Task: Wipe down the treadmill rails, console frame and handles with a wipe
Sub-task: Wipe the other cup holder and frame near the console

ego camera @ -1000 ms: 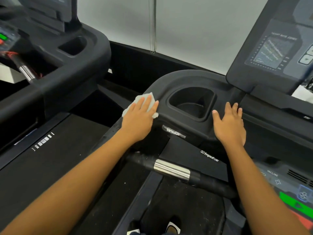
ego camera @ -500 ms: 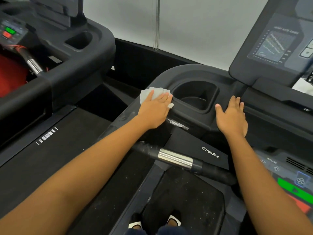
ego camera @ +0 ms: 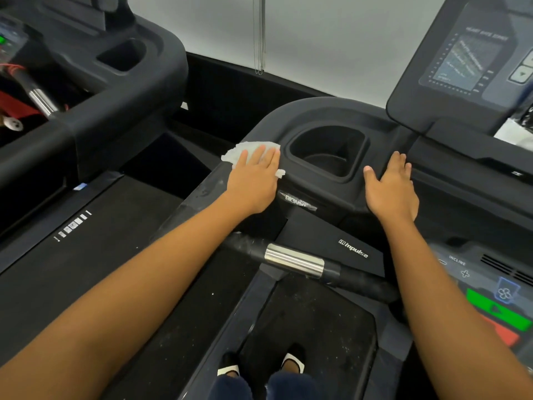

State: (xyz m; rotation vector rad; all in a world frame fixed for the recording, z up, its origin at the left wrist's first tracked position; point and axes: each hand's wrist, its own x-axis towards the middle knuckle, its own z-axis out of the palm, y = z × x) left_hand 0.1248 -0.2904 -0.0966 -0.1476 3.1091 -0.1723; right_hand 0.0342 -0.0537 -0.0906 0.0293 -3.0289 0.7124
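Observation:
My left hand (ego camera: pixel 253 180) lies flat on a white wipe (ego camera: pixel 243 150), pressing it onto the left shoulder of the black console frame (ego camera: pixel 311 111), just left of the cup holder (ego camera: pixel 327 151). The wipe sticks out past my fingertips and under my thumb side. My right hand (ego camera: pixel 392 190) rests palm down, fingers together, on the frame to the right of the cup holder; it holds nothing. Below both hands runs a black handle with a chrome sensor sleeve (ego camera: pixel 294 259). The left rail (ego camera: pixel 199 194) under my forearm looks streaked.
A display screen (ego camera: pixel 473 59) rises at the upper right, and a button panel (ego camera: pixel 496 301) with green and red keys sits at the lower right. A second treadmill (ego camera: pixel 121 70) stands close on the left. My shoes (ego camera: pixel 259 368) are on the belt below.
My left hand has slid the wipe up and to the right along the frame's shoulder, closer to the cup holder. My right hand has stayed in place.

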